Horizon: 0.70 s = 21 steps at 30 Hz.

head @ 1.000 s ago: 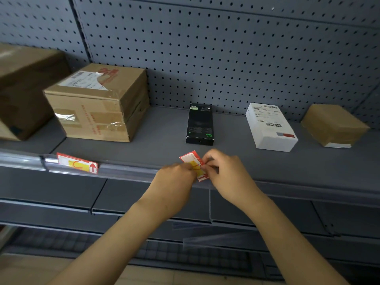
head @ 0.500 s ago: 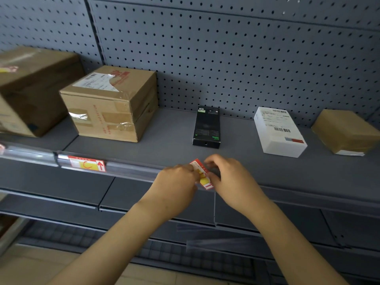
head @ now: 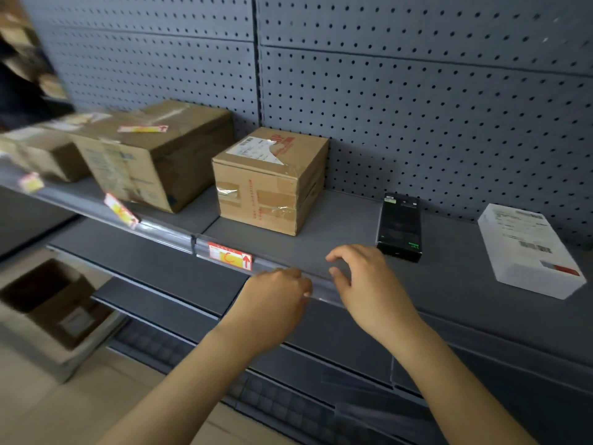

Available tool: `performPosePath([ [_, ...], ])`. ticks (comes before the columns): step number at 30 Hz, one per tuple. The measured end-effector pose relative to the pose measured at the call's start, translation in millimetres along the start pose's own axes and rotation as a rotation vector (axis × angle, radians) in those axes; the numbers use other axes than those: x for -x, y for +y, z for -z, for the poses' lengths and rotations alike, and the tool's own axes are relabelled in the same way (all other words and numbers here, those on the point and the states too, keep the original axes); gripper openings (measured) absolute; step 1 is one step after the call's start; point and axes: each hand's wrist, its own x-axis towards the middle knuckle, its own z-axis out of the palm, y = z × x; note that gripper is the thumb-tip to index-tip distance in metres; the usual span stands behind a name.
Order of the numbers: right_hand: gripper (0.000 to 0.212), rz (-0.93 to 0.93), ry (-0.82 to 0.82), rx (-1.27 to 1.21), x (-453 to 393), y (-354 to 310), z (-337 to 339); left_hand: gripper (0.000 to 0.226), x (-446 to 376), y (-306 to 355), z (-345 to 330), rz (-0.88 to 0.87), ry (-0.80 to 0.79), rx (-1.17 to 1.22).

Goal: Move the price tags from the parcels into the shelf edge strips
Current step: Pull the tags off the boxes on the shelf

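A grey metal shelf [head: 337, 220] runs from far left to near right in front of a grey pegboard wall [head: 417, 107], with lower grey shelves beneath it and a pale floor at the bottom left. On that floor, far left, an open carton [head: 48, 300] stands; what it holds is too dark and blurred to tell. On the shelf, from the left, sit a blurred small box [head: 45, 155], then a large box [head: 150, 155] with a red-and-yellow tag [head: 142, 128] lying flat on its top, then a taped cube box [head: 269, 181] with a shipping label on top, a flat black box [head: 399, 226], and a white box [head: 529, 248] at the right edge. A clear edge strip [head: 167, 232] lines the shelf's front lip. It shows three tags: a blurred one [head: 30, 182] far left, a tilted one [head: 121, 209] below the large box, and a straight one [head: 229, 254] with a red arrow below the cube box. The left hand [head: 272, 303] sits just right of that arrow tag, fingers curled against the strip; whether it pinches anything cannot be told. The right hand [head: 362, 284] is just beside it, apart from it, fingers loosely spread and bent over the strip with thumb and forefinger parted, holding nothing visible. No tag shows between the hands, and the black box lies just beyond the right hand.
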Motion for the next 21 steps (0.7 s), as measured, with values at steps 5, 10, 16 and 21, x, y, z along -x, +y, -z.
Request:
performPosePath([
  [5, 0.014, 0.116, -0.072, -0.033, -28.1, -58.8, -34.6, 0.025, 30.6, -64.8, 20.2, 0.157, 0.062, -0.041],
  [10, 0.012, 0.209, -0.165, -0.047, -61.1, -130.8, -83.8, 0.022, 65.2, -146.6, 37.5, 0.293, 0.086, -0.044],
  [16, 0.011, 0.293, -0.224, -0.093, -101.0, -221.0, -152.1, 0.020, 113.6, -248.5, 62.9, 0.394, 0.131, -0.096],
  [21, 0.009, 0.370, -0.253, -0.137, -126.7, -285.7, -200.7, 0.020, 144.4, -322.5, 81.7, 0.498, 0.136, -0.111],
])
